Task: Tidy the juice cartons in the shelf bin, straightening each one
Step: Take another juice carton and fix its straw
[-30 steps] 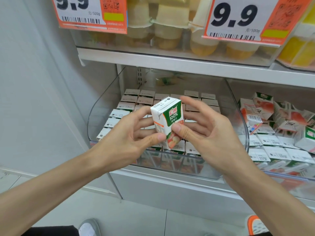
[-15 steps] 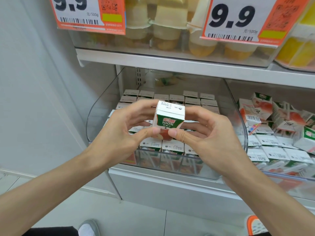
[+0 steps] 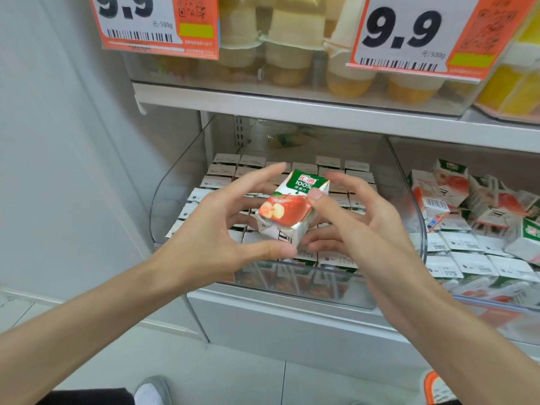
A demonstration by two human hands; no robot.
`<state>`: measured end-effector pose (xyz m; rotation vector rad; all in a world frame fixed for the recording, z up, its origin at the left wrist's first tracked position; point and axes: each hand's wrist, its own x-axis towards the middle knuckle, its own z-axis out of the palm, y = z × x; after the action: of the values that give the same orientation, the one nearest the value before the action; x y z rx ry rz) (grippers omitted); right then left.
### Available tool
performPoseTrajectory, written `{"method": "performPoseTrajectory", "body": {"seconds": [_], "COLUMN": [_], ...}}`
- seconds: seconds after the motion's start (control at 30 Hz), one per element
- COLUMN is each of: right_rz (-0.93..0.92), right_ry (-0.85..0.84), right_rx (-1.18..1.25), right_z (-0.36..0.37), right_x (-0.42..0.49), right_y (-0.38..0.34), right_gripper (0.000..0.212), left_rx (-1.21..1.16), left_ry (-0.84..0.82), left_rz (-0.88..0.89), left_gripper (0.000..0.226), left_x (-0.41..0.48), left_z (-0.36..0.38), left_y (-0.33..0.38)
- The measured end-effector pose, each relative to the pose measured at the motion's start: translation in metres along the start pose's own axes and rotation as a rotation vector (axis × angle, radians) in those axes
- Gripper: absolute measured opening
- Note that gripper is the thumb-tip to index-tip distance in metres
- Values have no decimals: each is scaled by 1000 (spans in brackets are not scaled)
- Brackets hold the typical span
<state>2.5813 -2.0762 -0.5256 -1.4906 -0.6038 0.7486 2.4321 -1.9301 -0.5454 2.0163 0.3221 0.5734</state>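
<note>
At the centre of the frame both hands hold one apple juice carton (image 3: 292, 209) above the clear shelf bin (image 3: 163, 200). The carton is tilted, its printed face with the halved red apple turned towards the camera, the green band at the far upper end and the folded white bottom at the near lower end.

The left hand (image 3: 216, 229) cups it from the left: the thumb reaches under the near lower corner and the fingers spread behind the carton, the index finger pointing up past its top. The right hand (image 3: 359, 226) grips from the right, the thumb pressed on the upper right edge of the printed face and the fingers curled beneath and behind.

Below the hands, the bin is filled with upright cartons (image 3: 330, 163) in neat rows, their white tops showing. In the neighbouring bin (image 3: 526, 309) at right, jumbled cartons (image 3: 455, 200) lie tilted on top of others.

On the upper shelf (image 3: 292, 109) stand fruit cups (image 3: 289, 54) behind two orange price tags (image 3: 157, 21) reading 9.9. A grey shoe (image 3: 152, 393) shows at the bottom edge.
</note>
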Motion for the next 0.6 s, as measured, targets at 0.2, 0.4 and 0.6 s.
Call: {"method": "performPoseTrajectory", "body": {"seconds": [0.2, 0.4, 0.6], "right_rz": [155, 163, -38], "right_ry": [-98, -131, -113], "right_rx": [90, 73, -252], "right_z": [2, 0, -10], "right_x": [3, 7, 9], "right_y": [-3, -3, 6], "right_gripper": [23, 21, 48], "left_rx": [105, 49, -128], "left_ry": [104, 137, 184], "left_rz": [81, 41, -52], "left_gripper": [55, 46, 38], "left_x": [1, -2, -2], "left_z": [2, 1, 0], "left_y": [-2, 1, 10]}}
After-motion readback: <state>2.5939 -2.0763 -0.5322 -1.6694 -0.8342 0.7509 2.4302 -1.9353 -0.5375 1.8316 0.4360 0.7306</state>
